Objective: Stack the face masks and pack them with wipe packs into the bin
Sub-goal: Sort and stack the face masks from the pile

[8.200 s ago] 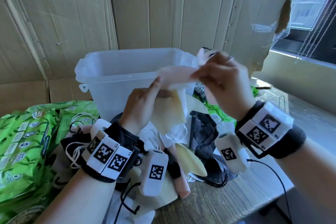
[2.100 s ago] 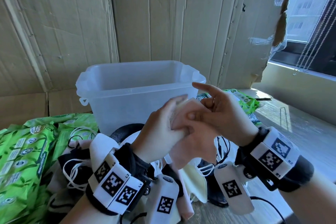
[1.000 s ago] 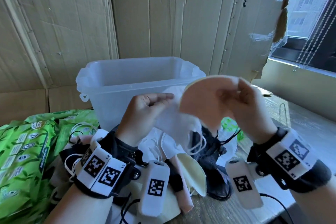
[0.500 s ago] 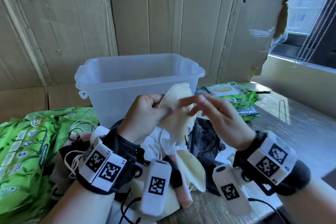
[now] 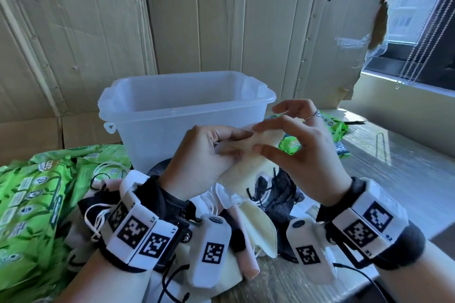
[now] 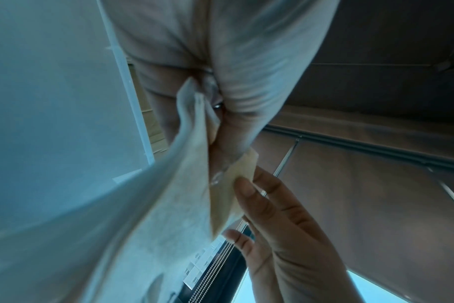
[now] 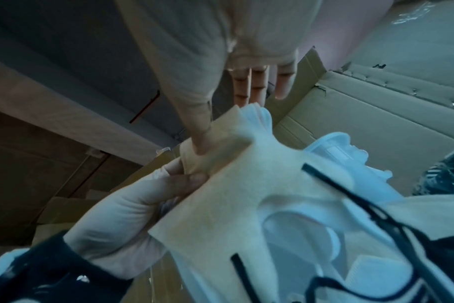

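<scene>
Mask stack (image 5: 242, 165): cream folded masks, held in air in front of the bin (image 5: 182, 115), above the loose mask pile (image 5: 256, 224) at the table's near edge; not in bin yet. Left hand (image 5: 202, 157) clamps the stack, thumb on top, fingers curled under; wrist view shows thumb pressed into the fabric (image 7: 246, 184). Right hand (image 5: 300, 145) pinches the stack's far top corner w/ thumb + index, other fingers fanned loose; left wrist view shows those fingertips (image 6: 242, 185) on the corner edge.

Step in hand, my read: squaring the top mask onto the stack. To do it well: keep left grip firm near the fold so layers don't slide; use right pinch to align corners + edges, then smooth outward; tuck ear loops (image 5: 256, 195) in, they dangle and could snag the pile below; don't let go w/ the right until edges match. Bin interior looks empty from the head view, so plenty left.

Wipe packs (image 5: 32, 194): green, heaped at table's left edge; a few more (image 5: 334, 128) right of the bin toward the far right corner. Cardboard wall (image 5: 221, 19) behind.

Vs 0.5 s ago: stack has tipped from upright to nearly flat, pointing right; right hand went from brushing its face to pinching the corner; left grip unchanged; bin and packs haven't moved.
</scene>
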### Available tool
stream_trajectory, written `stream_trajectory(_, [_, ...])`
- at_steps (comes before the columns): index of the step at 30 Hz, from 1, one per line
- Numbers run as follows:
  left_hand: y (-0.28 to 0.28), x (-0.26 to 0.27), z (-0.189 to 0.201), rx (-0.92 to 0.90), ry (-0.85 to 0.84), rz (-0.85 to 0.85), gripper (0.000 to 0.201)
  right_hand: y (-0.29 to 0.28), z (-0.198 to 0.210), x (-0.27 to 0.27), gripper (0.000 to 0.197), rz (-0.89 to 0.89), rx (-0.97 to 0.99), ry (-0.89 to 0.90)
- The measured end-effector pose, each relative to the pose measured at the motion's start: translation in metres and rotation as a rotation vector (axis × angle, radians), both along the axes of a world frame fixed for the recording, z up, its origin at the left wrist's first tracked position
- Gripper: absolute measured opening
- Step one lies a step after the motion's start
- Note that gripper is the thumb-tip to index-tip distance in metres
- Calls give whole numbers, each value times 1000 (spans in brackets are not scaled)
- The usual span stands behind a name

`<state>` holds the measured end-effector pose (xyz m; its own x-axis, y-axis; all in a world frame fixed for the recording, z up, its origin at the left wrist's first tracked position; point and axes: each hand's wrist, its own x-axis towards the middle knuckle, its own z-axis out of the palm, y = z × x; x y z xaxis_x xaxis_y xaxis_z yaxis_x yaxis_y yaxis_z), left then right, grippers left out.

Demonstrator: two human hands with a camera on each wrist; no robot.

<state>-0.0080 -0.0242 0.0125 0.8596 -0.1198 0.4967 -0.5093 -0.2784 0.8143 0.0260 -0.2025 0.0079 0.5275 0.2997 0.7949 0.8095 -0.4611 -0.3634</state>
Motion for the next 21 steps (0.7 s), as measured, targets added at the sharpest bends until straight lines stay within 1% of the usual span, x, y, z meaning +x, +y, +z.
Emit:
stream_trajectory(3, [0, -1, 1, -4, -7, 15, 40, -1, 2, -3, 7, -19, 131, -127])
stream_trajectory(5, [1, -1, 1, -28, 3, 27, 44, -1, 1, -5, 5, -21, 190, -169])
stream_trajectory(9, [1, -1, 2, -60, 27, 15, 41, -1, 0, -4, 10, 20, 239, -99])
stream_trajectory(11, [0, -2, 3, -44, 27, 11, 39, -2, 3, -2, 9, 22, 223, -32])
stream_trajectory(13, [-1, -3, 4, -36, 24, 10, 40, -3, 6, 0, 9, 16, 165, 5])
stream_trajectory(17, [-1, -4, 4, -3, 10, 26, 46, -5, 11, 1, 21, 32, 45, 38])
stream_trajectory(19, [-1, -5, 5, -2, 1, 36, 46, -6, 11, 2, 19, 8, 18, 46])
stream_trajectory(21, [-1, -6, 6, -6, -4, 33, 45, -7, 10, 3, 12, 10, -12, 72])
